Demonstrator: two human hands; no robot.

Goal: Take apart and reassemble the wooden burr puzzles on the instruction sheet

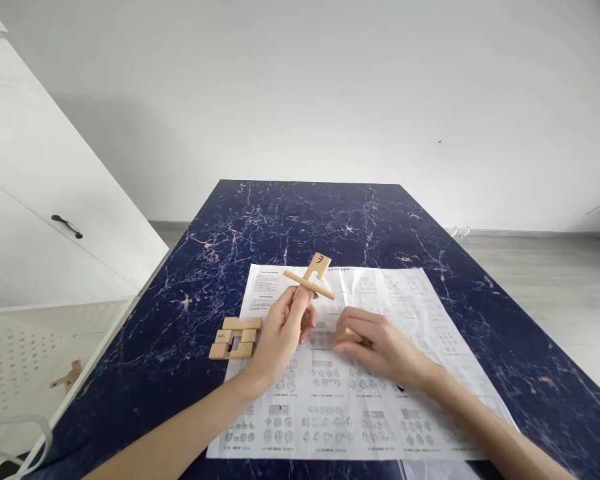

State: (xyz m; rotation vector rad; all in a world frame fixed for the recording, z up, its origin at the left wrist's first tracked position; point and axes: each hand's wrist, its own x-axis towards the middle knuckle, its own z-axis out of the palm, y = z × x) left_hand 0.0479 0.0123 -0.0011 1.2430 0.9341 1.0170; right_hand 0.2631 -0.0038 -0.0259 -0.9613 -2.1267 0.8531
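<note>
My left hand [290, 317] is closed on two flat wooden puzzle pieces [317, 265] that cross each other, the upright one bearing a black mark and a notch. Thumb and fingers pinch them near their crossing, above the printed sheet. To the right, my right hand [375, 340] rests low over the paper with its fingers curled round a small wooden puzzle piece [347, 335], mostly hidden by the fingers. Left of my left hand, several notched wooden pieces [235, 338] lie together, partly on the sheet's edge.
The large creased instruction sheet [400, 427] with printed diagrams covers the near part of the dark blue marbled table [300, 220]. At the left are a white perforated basket [10, 360] holding a wooden cross-shaped piece [69, 375], a pale cable [43, 427] and a white cabinet [45, 173].
</note>
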